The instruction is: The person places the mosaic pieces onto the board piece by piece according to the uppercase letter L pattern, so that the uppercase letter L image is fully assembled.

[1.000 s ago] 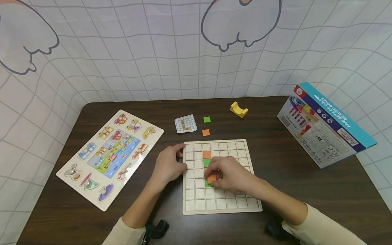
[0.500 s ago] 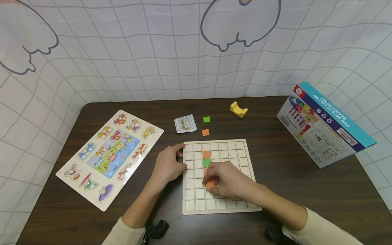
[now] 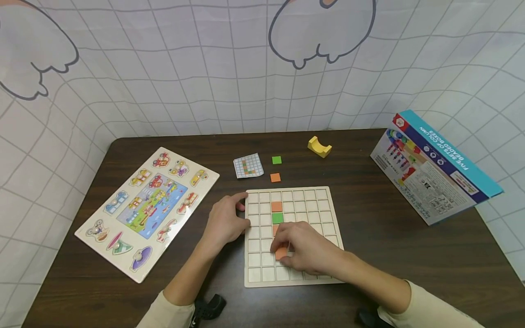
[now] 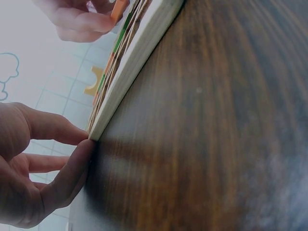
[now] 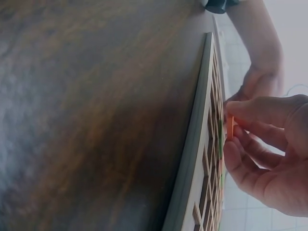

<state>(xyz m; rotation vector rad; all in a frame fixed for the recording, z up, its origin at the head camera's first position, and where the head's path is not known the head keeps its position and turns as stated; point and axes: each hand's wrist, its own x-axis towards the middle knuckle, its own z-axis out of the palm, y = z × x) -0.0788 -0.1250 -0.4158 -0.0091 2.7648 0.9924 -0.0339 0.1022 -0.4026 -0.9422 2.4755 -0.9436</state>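
Grid board: spread left hand touches its left edge; right hand pinches orange tile above it, near bare cells.

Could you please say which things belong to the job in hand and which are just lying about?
Likely job items:
pale wooden grid board
orange square tile in right hand
green, orange square tiles in board
loose green tile
loose orange tile
white printed grid card

Likely lying about:
white picture puzzle board
yellow curved block
blue-and-white box
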